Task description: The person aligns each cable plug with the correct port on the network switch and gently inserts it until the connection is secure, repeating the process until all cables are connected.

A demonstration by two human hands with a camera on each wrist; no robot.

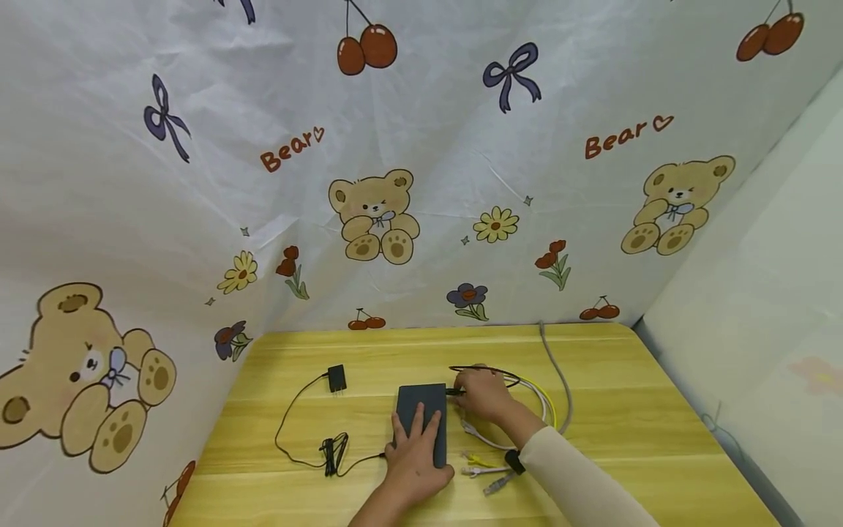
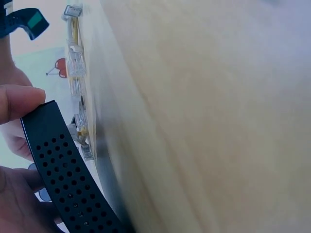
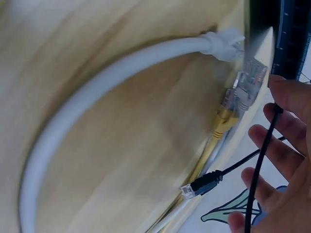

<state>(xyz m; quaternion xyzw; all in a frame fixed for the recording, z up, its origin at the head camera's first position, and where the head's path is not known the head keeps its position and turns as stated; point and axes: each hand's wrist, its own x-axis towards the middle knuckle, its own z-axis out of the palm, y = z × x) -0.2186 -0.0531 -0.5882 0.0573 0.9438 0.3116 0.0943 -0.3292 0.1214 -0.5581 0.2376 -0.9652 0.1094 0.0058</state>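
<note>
A: Where is the dark box (image 1: 421,395)?

B: On the wooden table (image 1: 626,395), under the left hand (image 1: 413,460), whose fingers spread flat across its top. Call the box the clock's centre, with twelve pointing away from the person.

A: And the right hand (image 1: 486,394)?

B: At two o'clock, thumb and index finger pinching the black cable (image 3: 260,162) near its end, right by the box's edge. (Whether that end sits in a socket I cannot tell; the fingers hide it.)

A: What worries you?

B: A crooked push, mainly. If the end meets the edge at a slant, it could jam, and forcing it might bend something.

A: Could the box slide?

B: It might, toward nine o'clock, if the left hand presses too lightly against a shove from the right. The thin black cord (image 1: 331,457) reaches the box at about eight; any turning of the box could tug it, and the adapter (image 1: 336,378) at ten might be dragged along.

A: Anything on the other side?

B: Tangling. The white cable (image 3: 97,83) has its plug near three o'clock, and the black strap (image 1: 514,461) lies at four, close beside the right sleeve (image 1: 579,476). A careless forearm could sweep the bundle along.
</note>
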